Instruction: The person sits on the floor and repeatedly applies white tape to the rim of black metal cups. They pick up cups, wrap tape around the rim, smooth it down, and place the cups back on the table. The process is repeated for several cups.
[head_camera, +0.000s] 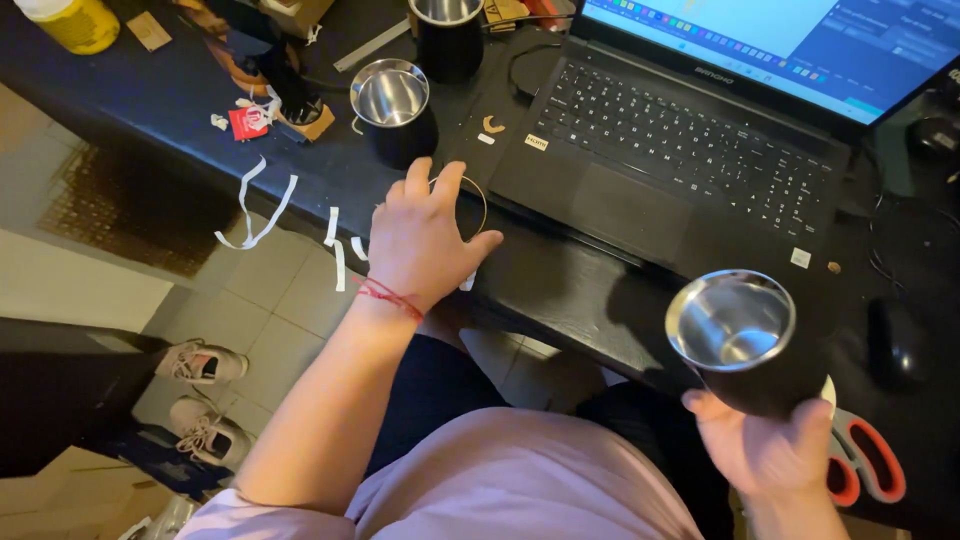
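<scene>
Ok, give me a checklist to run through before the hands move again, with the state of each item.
1. Right hand has a firm hold on the black steel-lined cup: ok, fingers wrap its lower part.
2. Held cup is empty: ok, bare metal shows inside.
3. Left hand is on the thin ring at the desk edge: ok, fingers rest over it.
4. Ring fully supported by the desk: cannot tell, the hand hides most of it.
5. Scissors clear of the right hand: not ok, they lie right beside it.
6. Laptop clear of the cup: ok, apart.
</scene>
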